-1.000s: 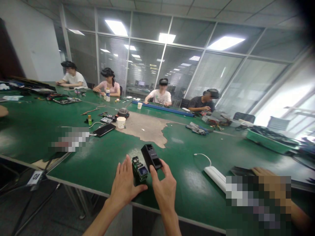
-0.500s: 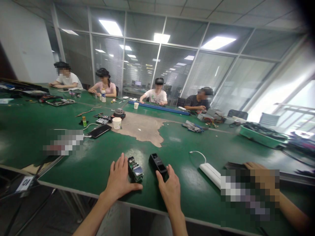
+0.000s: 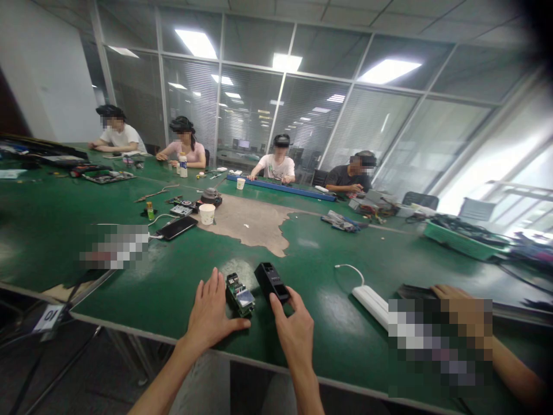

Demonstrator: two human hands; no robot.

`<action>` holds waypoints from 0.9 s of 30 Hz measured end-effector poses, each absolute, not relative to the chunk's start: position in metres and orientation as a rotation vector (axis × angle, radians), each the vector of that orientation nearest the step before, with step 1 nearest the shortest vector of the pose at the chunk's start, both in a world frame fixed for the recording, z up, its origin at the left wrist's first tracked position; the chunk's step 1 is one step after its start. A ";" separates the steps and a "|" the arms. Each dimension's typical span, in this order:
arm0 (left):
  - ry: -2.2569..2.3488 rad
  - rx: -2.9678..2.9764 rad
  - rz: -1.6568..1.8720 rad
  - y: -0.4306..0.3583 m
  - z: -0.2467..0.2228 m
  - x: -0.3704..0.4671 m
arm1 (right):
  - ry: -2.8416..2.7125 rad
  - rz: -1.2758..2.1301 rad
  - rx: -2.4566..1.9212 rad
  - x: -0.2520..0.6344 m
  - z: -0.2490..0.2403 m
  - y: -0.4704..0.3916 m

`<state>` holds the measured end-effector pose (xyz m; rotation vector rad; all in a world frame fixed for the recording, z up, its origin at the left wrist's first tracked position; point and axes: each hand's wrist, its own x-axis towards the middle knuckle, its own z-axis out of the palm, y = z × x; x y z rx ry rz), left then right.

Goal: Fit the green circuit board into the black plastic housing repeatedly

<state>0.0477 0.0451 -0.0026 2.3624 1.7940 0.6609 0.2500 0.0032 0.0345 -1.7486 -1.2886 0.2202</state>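
Observation:
My left hand [image 3: 213, 308] rests flat on the green table, fingers stretched out and thumb pointing right. Just beyond its fingers lies a small circuit board assembly [image 3: 240, 295] with a shiny silvery part on top. To the right of that board, my right hand [image 3: 294, 323] grips the near end of a black plastic housing [image 3: 271, 281] between thumb and fingers. The housing is tilted, with rectangular openings showing on its upper face. A gap separates the board and the housing.
A white power strip [image 3: 369, 300] lies to the right, near another person's hand [image 3: 460, 311]. A phone [image 3: 176, 228], a paper cup [image 3: 207, 214] and a small green bottle [image 3: 150, 211] stand further left. Several people sit across the table [image 3: 345, 248]. A green basket [image 3: 466, 239] holds cables.
My right hand has shifted the black housing slightly left and toward the circuit board, tilting it up a little. My left hand has stayed almost still.

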 end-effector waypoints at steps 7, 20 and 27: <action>1.784 2.364 0.663 0.042 0.001 0.046 | -1.444 0.290 -1.595 0.201 0.052 0.007; 1.772 2.320 0.746 0.036 0.008 0.047 | -1.672 0.084 -1.759 0.182 0.053 0.003; 1.754 2.320 0.750 0.034 0.011 0.046 | -1.714 0.091 -1.829 0.183 0.053 -0.002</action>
